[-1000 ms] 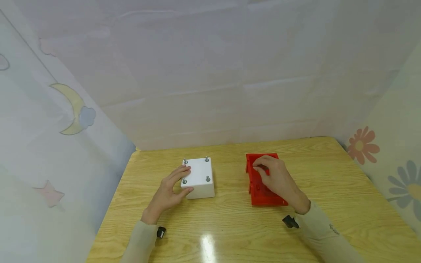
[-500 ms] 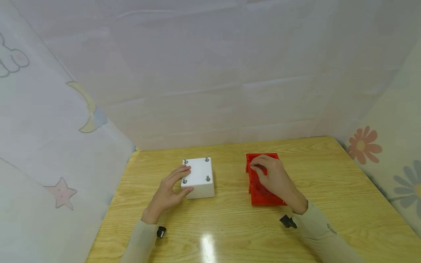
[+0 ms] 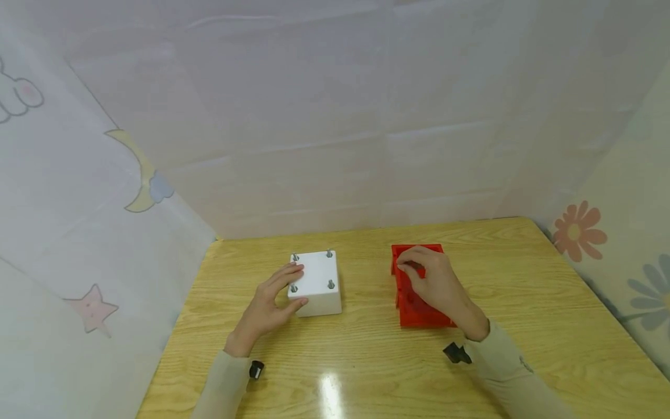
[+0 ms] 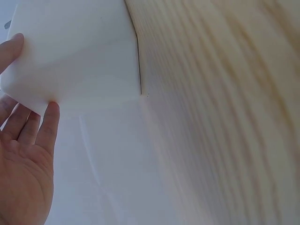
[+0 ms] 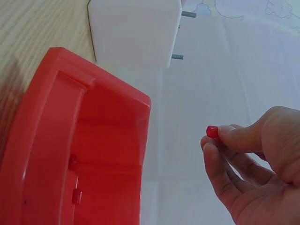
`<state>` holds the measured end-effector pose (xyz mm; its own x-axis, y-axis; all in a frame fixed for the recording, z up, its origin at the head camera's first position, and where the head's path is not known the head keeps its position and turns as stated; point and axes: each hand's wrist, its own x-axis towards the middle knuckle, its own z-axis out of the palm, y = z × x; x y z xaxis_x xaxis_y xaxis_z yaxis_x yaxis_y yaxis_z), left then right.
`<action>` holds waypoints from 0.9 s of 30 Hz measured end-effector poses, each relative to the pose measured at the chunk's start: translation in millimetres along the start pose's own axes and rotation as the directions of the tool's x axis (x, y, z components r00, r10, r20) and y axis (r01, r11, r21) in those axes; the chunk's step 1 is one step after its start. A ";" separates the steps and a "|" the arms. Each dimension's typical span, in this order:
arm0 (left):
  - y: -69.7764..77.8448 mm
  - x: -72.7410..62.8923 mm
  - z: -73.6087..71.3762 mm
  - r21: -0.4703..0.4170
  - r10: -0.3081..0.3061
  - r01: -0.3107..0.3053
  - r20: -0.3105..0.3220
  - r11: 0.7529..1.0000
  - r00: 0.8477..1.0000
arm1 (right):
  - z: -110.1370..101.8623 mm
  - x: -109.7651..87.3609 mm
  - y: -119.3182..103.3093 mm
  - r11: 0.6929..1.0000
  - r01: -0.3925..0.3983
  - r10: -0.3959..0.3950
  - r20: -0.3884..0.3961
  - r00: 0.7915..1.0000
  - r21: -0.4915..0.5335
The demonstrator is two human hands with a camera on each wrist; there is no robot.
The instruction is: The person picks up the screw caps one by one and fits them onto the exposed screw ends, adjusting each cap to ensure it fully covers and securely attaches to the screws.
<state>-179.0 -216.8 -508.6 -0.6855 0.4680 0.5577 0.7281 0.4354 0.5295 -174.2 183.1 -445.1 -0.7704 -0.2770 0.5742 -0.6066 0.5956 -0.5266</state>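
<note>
A white box [image 3: 320,273] stands on the table with a threaded metal post, such as the front right post [image 3: 331,284], at each top corner. My left hand [image 3: 264,308] holds its left side, thumb on the front face and fingers over the top and left; in the left wrist view the thumb [image 4: 11,49] presses the white surface. Over the red bin [image 3: 425,319], my right hand [image 3: 439,285] pinches a small red cylindrical cap [image 5: 212,131] between thumb and fingertips, clear of the bin's walls. Inside the bin lie small red pieces, one being a red cylinder [image 5: 77,196].
The wooden table [image 3: 361,361] carries both the box and the bin, with a gap between them. A pale cloth backdrop [image 3: 314,116] hangs behind the table, and printed sheets [image 3: 63,233] stand at the sides.
My right hand has shifted slightly left over the bin, its fingers still pinched. The left hand and the white box have stayed in place. The left printed sheet has moved.
</note>
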 end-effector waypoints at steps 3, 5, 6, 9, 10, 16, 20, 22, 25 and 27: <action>0.4 0.2 -0.3 0.001 0.004 -0.004 -0.005 1.000 1.000 | -0.9 1.1 -1.1 1.000 -0.001 0.001 0.000 1.000 0.007; 0.4 0.2 -0.4 0.001 0.009 -0.009 -0.010 1.000 1.000 | -1.4 1.8 -1.6 1.000 0.000 0.000 0.001 1.000 0.009; 0.3 0.2 -0.4 0.000 0.011 -0.011 -0.011 1.000 1.000 | -1.7 2.1 -1.8 1.000 0.000 0.000 0.001 1.000 0.010; -0.3 0.2 0.0 -0.001 0.015 -0.015 -0.010 1.000 1.000 | -2.4 2.4 -2.2 1.000 0.000 0.000 0.002 1.000 0.017; -0.6 0.3 0.1 0.000 0.015 -0.015 -0.009 1.000 1.000 | -2.5 2.4 -2.1 1.000 -0.001 0.001 0.003 1.000 0.018; -1.5 1.6 1.0 0.008 0.023 -0.023 -0.008 1.000 1.000 | -2.3 2.6 -1.0 0.999 -0.006 0.006 0.005 1.000 0.037; -1.7 1.9 1.1 0.014 0.025 -0.025 -0.009 1.000 1.000 | -1.5 3.2 -1.0 0.999 0.002 -0.003 0.005 1.000 0.049; -1.3 1.7 0.9 0.017 0.021 -0.021 -0.007 1.000 1.000 | -1.3 3.5 -1.1 0.999 0.007 -0.007 0.005 1.000 0.054; -1.0 1.2 1.0 0.020 0.012 -0.012 -0.003 1.000 1.000 | -1.2 4.0 -1.7 0.998 0.007 -0.007 0.003 1.000 0.059; -0.5 0.7 1.0 0.020 0.003 -0.003 -0.001 1.000 1.000 | -1.2 4.2 -2.3 0.998 0.006 -0.006 0.001 1.000 0.058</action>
<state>-179.8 -215.9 -509.1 -0.6836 0.4683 0.5599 0.7298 0.4496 0.5150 -175.8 181.5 -440.8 -0.7668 -0.2811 0.5771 -0.6217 0.5491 -0.5585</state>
